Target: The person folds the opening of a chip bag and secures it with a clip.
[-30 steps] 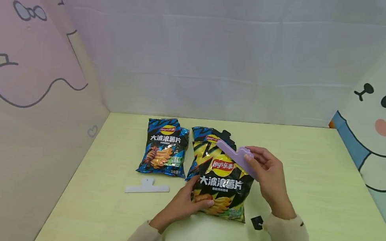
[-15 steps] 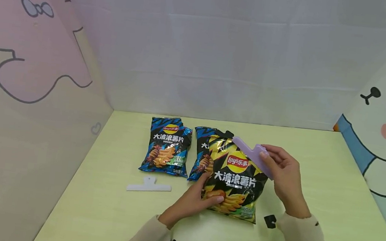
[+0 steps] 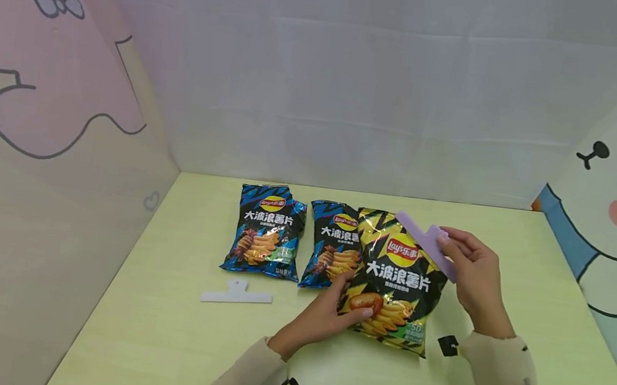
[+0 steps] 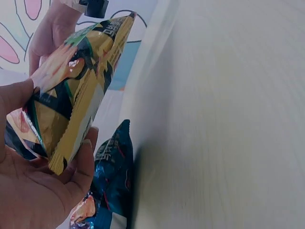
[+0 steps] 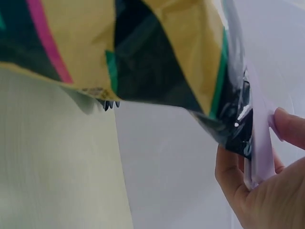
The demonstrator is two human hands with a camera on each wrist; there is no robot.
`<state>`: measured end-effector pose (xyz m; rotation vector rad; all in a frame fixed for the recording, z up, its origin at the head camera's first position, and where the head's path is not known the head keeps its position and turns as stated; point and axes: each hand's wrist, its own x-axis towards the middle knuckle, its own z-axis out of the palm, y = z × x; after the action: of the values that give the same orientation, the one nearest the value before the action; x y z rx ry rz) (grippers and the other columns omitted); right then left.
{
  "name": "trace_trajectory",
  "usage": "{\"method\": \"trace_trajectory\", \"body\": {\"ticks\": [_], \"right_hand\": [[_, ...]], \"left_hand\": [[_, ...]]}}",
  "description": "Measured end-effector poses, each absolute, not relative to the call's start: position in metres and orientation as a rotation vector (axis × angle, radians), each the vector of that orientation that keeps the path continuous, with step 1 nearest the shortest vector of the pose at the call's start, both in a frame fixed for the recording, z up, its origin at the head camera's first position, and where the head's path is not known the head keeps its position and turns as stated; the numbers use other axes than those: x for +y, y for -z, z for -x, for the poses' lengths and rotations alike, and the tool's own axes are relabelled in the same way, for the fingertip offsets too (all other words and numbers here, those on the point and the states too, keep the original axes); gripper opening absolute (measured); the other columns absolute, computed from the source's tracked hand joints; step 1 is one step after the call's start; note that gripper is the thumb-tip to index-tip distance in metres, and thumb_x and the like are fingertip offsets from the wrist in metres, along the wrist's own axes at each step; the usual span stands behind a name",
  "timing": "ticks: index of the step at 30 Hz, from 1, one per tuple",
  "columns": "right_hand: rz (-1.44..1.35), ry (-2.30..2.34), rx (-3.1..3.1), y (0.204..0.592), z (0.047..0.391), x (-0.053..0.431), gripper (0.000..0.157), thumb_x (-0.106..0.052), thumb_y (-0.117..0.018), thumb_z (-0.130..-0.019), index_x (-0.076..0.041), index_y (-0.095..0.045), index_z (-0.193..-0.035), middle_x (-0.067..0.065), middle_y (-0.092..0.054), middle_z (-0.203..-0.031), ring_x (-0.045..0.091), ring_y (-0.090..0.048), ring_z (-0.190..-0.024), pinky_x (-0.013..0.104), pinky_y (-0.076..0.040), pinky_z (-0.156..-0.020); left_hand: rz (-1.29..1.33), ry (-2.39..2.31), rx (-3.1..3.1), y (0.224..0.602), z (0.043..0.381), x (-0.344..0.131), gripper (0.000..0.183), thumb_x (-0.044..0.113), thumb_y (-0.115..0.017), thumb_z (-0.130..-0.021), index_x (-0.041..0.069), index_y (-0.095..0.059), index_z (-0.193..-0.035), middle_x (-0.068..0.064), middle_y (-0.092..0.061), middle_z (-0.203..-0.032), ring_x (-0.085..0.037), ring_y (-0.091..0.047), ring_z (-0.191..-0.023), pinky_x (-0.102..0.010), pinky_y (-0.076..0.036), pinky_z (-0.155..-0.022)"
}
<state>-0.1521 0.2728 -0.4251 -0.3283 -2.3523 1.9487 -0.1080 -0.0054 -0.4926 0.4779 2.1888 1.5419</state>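
Note:
A yellow-and-black Lay's chip bag [image 3: 397,285] is held tilted over the table. My left hand [image 3: 323,315] grips its lower left side, thumb on the front and fingers behind, as the left wrist view of the chip bag [image 4: 71,105] also shows. My right hand [image 3: 475,281] pinches the tab of a purple bag clip [image 3: 423,238] between thumb and fingers. The clip lies slantwise along the bag's top edge; in the right wrist view the bag's dark corner meets the long bar of the purple clip [image 5: 261,138].
Two blue chip bags stand out behind: the left one [image 3: 263,238] and the middle one [image 3: 330,252], partly covered by the yellow bag. A white bag clip [image 3: 236,294] lies in front of the left one. Printed cloth walls [image 3: 354,96] enclose the table [image 3: 154,340].
Both hands have moved right, carrying the yellow chip bag and the purple clip with them. More of the middle blue bag shows now. The head view has also shifted slightly.

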Motion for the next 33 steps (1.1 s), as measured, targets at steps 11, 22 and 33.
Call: {"method": "trace_trajectory", "body": {"ticks": [11, 22, 33], "right_hand": [[0.566, -1.876, -2.433, 0.434, 0.172, 0.294, 0.060, -0.049, -0.060, -0.096, -0.016, -0.055, -0.146, -0.008, -0.063, -0.133, 0.005, -0.057, -0.106, 0.035, -0.053, -0.105], [0.619, -1.750, -2.561, 0.449, 0.203, 0.314, 0.069, -0.055, -0.057, -0.095, -0.011, -0.051, -0.148, 0.009, -0.058, -0.142, 0.003, -0.060, -0.099, 0.021, -0.057, -0.090], [0.654, -1.704, -2.680, 0.464, 0.226, 0.334, 0.073, -0.061, -0.051, -0.096, -0.014, -0.045, -0.152, 0.014, -0.046, -0.157, 0.015, -0.056, -0.113, 0.044, -0.047, -0.113]], "left_hand": [[-0.475, -1.500, 2.187, 0.490, 0.106, 0.009, 0.075, 0.052, -0.058, -0.098, 0.033, -0.019, -0.159, -0.010, -0.043, -0.158, -0.032, -0.044, -0.145, -0.055, -0.041, -0.115], [-0.443, -1.501, 2.175, 0.491, 0.109, 0.033, 0.079, 0.044, -0.062, -0.098, 0.027, -0.017, -0.162, -0.001, -0.038, -0.162, -0.028, -0.044, -0.146, -0.048, -0.040, -0.118], [-0.403, -1.494, 2.203, 0.497, 0.113, 0.066, 0.081, 0.043, -0.063, -0.098, 0.027, -0.017, -0.162, 0.002, -0.030, -0.166, -0.024, -0.038, -0.150, -0.048, -0.037, -0.120]]}}
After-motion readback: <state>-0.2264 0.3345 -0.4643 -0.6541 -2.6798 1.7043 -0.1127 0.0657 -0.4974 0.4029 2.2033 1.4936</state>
